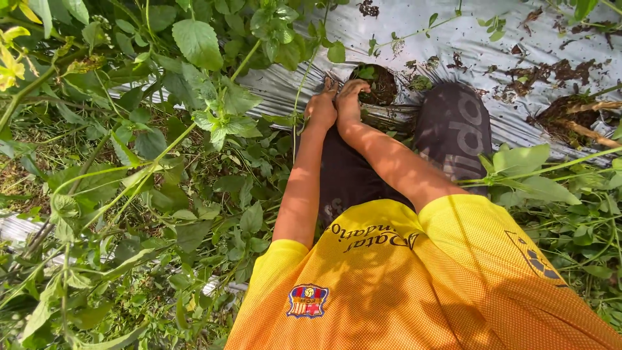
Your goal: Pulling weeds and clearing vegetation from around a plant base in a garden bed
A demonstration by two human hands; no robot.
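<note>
Both my arms reach forward to a round planting hole point(383, 91) cut in silver plastic mulch point(466, 39). The hole holds dark soil and a small green seedling point(367, 72). My left hand point(322, 107) rests at the hole's left rim, its fingers curled down against the plastic edge. Right beside it, touching it, my right hand point(350, 97) has its fingers pushed down into the soil at the rim. The fingertips of both hands are hidden, so I cannot see whether either holds anything.
Tall leafy weeds point(194, 129) crowd the whole left side and the right foreground. My knee in dark trousers point(453, 126) rests on the plastic beside the hole. A second hole point(570, 120) with dry stems lies at the right. Soil crumbs are scattered over the sheet.
</note>
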